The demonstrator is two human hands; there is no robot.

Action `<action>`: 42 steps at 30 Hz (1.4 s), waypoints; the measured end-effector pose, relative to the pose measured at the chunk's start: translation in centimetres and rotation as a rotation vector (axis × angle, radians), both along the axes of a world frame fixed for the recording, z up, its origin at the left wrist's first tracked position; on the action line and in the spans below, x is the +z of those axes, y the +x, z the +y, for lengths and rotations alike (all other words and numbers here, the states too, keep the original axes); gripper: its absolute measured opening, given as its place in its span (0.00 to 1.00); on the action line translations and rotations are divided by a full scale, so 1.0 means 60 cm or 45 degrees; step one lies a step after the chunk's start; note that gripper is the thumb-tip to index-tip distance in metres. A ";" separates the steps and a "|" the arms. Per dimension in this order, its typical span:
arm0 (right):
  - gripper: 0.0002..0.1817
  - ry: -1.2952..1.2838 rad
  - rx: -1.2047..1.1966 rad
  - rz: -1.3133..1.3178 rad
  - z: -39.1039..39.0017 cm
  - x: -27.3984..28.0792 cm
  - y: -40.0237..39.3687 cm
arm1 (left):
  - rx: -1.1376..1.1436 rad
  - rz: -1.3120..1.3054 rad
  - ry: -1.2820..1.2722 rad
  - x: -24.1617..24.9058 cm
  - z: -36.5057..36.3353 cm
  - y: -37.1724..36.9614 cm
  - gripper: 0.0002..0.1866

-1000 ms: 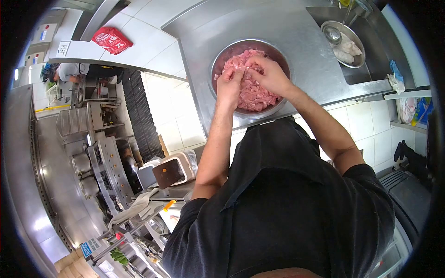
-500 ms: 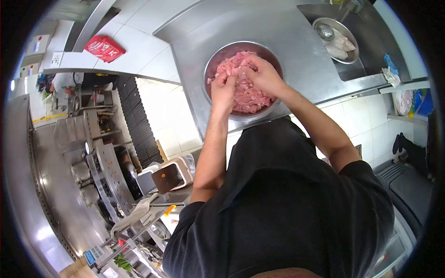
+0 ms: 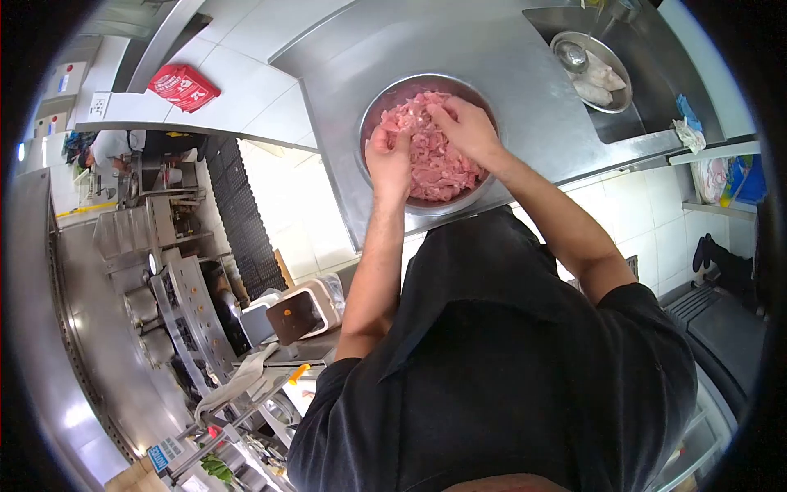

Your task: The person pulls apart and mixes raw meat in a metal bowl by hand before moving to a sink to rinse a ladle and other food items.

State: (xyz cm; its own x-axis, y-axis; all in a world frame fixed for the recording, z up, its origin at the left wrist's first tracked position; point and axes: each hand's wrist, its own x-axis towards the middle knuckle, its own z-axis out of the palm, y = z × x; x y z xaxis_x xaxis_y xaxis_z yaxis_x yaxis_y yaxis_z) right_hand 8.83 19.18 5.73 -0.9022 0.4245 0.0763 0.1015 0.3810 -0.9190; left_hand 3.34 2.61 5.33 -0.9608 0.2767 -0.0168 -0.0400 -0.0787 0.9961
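Note:
A round steel bowl (image 3: 366, 115) on the steel counter holds a heap of raw meat pieces (image 3: 443, 168), pink with paler bits. My left hand (image 3: 388, 164) is at the left side of the heap, thumb and fingers curled around a pink piece. On the upper right of the heap lies my right hand (image 3: 469, 131), its thumb toward the middle and its fingers bent down into the meat. The meat partly hides the fingertips of both hands.
Right of the bowl, a sink (image 3: 619, 127) contains a steel bowl (image 3: 627, 97) with whitish pieces and a ladle (image 3: 571, 56). A red packet (image 3: 184, 87) is at upper left. A person (image 3: 111, 152) bends over farther left. Pale bins (image 3: 328, 299) stand below left.
My hands have moved apart: the left slightly left, the right slightly up and right. More of the meat between them shows.

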 end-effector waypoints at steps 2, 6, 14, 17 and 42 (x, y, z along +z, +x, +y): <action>0.25 -0.110 0.176 -0.113 -0.005 0.004 0.001 | -0.005 0.154 -0.137 0.007 -0.001 0.003 0.07; 0.23 -0.443 0.320 -0.084 -0.016 -0.021 -0.010 | -0.016 0.386 -0.189 -0.009 0.003 0.009 0.08; 0.18 -0.900 0.264 0.142 -0.024 -0.011 -0.003 | -0.044 0.471 -0.055 -0.017 0.009 0.012 0.09; 0.17 -1.004 0.281 0.170 -0.027 -0.009 -0.003 | -0.047 0.103 0.105 -0.012 0.012 0.011 0.10; 0.15 -0.864 0.323 0.308 0.008 -0.016 0.011 | -0.101 -0.546 0.632 0.038 -0.005 0.004 0.11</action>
